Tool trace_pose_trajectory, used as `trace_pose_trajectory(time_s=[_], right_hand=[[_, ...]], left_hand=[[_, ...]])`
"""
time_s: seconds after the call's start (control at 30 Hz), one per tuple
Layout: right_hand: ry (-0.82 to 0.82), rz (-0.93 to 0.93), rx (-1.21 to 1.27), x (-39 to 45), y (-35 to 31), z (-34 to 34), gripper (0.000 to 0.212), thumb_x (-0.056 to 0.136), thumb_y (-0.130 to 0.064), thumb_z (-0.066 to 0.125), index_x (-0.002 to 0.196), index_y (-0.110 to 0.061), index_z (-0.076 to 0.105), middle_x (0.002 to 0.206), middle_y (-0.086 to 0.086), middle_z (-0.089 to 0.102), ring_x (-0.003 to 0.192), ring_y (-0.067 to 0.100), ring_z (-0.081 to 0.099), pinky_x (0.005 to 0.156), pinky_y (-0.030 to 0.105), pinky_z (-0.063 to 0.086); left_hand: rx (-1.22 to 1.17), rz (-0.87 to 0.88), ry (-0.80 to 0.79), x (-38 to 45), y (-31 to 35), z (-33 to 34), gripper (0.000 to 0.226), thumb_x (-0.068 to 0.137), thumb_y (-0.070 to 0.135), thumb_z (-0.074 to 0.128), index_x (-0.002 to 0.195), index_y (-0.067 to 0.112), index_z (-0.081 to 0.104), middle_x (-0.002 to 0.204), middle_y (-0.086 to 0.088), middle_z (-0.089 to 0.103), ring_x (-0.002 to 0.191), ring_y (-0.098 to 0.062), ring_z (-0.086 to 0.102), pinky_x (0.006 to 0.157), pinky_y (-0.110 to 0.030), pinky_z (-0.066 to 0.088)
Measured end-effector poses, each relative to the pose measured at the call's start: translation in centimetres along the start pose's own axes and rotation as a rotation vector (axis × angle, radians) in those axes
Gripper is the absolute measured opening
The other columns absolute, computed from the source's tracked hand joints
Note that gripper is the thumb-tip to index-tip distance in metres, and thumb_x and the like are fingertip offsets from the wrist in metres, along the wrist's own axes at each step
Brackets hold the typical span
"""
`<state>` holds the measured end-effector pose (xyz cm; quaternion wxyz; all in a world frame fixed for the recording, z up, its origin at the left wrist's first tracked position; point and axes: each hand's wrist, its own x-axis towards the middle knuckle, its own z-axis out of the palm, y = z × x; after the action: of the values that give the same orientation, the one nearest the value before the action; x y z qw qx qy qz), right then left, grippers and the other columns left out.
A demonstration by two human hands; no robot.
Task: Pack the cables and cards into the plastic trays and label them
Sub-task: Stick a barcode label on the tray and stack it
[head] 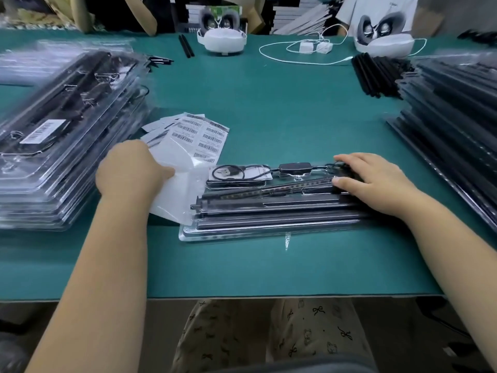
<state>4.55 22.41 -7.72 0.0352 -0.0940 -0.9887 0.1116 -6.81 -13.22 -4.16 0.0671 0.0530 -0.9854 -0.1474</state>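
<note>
Green table (269,103): two hands, one tray (242,232), one label sheet (188,141).

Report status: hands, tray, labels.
Left hand on label sheet. Right hand flat on tray, pressing its right end. Cable seated. Nothing blocking.

Teal-green mat (269,109) is covering the table. Clear plastic tray (242,235) is showing black bars and a black USB cable (228,173) inside. White label sheets (199,133) are carrying black barcode stripes. Translucent white backing sheet (174,189) is looking milky. Stack of clear trays (53,157) is showing black contents, one white barcode label (43,130). White headsets (223,39) are showing grey padding, possibly fuzzy. Cream trousers (309,327) are wearing small dark bow prints.
</note>
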Motion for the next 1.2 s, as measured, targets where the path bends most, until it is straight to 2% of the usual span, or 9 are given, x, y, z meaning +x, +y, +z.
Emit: trace_pose_trajectory(time_s=[0.17,0.3,0.43,0.53,0.67,0.8,0.9,1.03,1.2], right_hand=[[-0.014,0.021,0.003,-0.1,-0.4,-0.3,0.065,0.082,-0.063,0.037,0.142,-0.036,0.037,0.146,-0.007,0.04,0.138,0.013,0.026,0.11,0.039,0.02],[-0.049,0.071,-0.034,-0.5,-1.6,-0.2,0.073,0.079,-0.068,0.03,0.145,-0.037,0.031,0.149,-0.006,0.035,0.14,0.013,0.022,0.111,0.038,0.017],[-0.08,0.06,-0.048,-1.2,-4.6,0.4,0.076,0.077,-0.071,0.026,0.147,-0.038,0.027,0.15,-0.008,0.031,0.141,0.012,0.018,0.112,0.036,0.014],[-0.188,0.034,-0.073,-0.9,-6.2,-0.3,0.067,0.087,-0.065,0.033,0.145,-0.033,0.033,0.149,-0.006,0.037,0.137,0.016,0.029,0.11,0.037,0.024],[-0.104,0.198,0.82,2.4,-7.7,-4.4,0.039,0.096,-0.052,0.038,0.107,-0.028,0.067,0.112,-0.004,0.07,0.103,0.011,0.062,0.086,0.031,0.033],[0.076,0.22,1.282,4.6,-9.4,-4.6,0.033,0.094,-0.045,0.048,0.097,-0.018,0.067,0.072,0.0,0.073,0.062,0.009,0.067,0.075,0.022,0.046],[0.184,0.204,1.234,4.4,-10.6,-2.4,0.017,0.09,-0.014,0.061,0.106,-0.016,0.065,0.079,-0.002,0.072,0.056,0.006,0.063,0.05,0.018,0.048],[0.25,0.074,1.286,3.4,-11.4,-1.0,0.045,0.087,-0.002,0.062,0.116,-0.033,0.05,0.076,-0.007,0.072,0.066,0.006,0.066,0.058,0.019,0.052],[0.393,-0.093,0.716,3.0,-11.6,-0.3,0.037,0.081,-0.017,0.073,0.109,-0.038,0.063,0.119,-0.012,0.048,0.105,0.006,0.048,0.092,0.011,0.036]], left_hand=[[-0.067,0.177,0.001,0.6,-0.1,-2.8,0.013,0.081,0.012,0.063,0.087,0.002,0.067,0.083,-0.018,0.064,0.077,-0.035,0.059,0.057,-0.034,0.041],[-0.33,0.315,0.3,1.7,-0.4,-5.7,0.03,0.081,0.02,0.047,0.107,0.024,0.062,0.072,-0.002,0.056,0.072,-0.035,0.054,0.069,-0.044,0.05],[-0.966,0.193,-0.032,2.4,2.6,-6.2,0.036,0.09,0.024,0.047,0.124,0.024,0.06,0.087,0.013,0.066,0.083,-0.013,0.062,0.068,-0.029,0.052],[-1.408,0.126,-0.331,1.0,5.8,-5.2,0.014,0.084,0.008,0.057,0.089,0.01,0.07,0.079,0.004,0.072,0.072,-0.013,0.069,0.057,-0.026,0.056],[-1.334,0.222,-0.639,-1.2,8.2,-1.7,0.017,0.074,-0.014,0.054,0.078,0.003,0.055,0.06,-0.003,0.059,0.041,-0.008,0.055,0.04,-0.015,0.042],[-1.342,0.222,-0.857,-1.6,8.6,1.2,0.044,0.075,-0.017,0.055,0.114,0.003,0.059,0.103,-0.007,0.072,0.086,-0.02,0.07,0.061,-0.025,0.054],[-1.383,0.23,-0.922,-1.7,8.5,2.2,0.035,0.076,0.0,0.067,0.109,0.01,0.064,0.103,-0.006,0.073,0.086,-0.019,0.071,0.061,-0.025,0.056],[-1.557,-0.114,-0.919,-1.4,8.4,2.4,0.02,0.083,0.024,0.062,0.092,0.008,0.071,0.086,-0.009,0.074,0.072,-0.022,0.071,0.057,-0.029,0.057],[-1.513,-0.033,-0.928,-1.3,8.2,2.7,0.02,0.085,0.009,0.054,0.087,0.004,0.074,0.087,-0.012,0.074,0.075,-0.023,0.072,0.057,-0.03,0.057]])
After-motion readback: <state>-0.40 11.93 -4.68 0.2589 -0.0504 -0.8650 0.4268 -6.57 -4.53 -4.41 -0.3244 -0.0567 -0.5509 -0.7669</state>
